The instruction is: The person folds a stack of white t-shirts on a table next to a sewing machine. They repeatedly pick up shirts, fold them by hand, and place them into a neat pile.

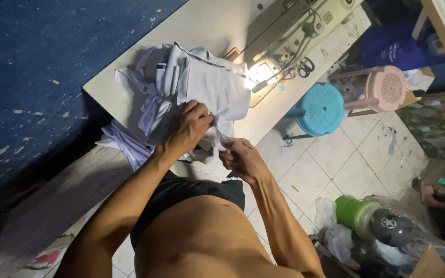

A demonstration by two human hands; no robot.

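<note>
While your left hand (pixel 189 126) presses the pile of pale fabric (pixel 191 87) at the near edge of the sewing table (pixel 124 67), keep your right hand (pixel 240 157) pinched on the white strip (pixel 217 139) and hold it taut. The strip runs short between both closed hands; the pile's long axis points from you toward the lit sewing machine (pixel 284 46).

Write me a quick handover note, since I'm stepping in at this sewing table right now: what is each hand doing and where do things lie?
Left hand: pressed on the heap of pale cloth, fingers gripping a fold.
Right hand: pinching the cloth's near edge at the table's front.
The heap lies beside the lit sewing machine, not under its needle.
Done: cloth gathered on the table.
Left: nothing stitched that I can see.
</note>
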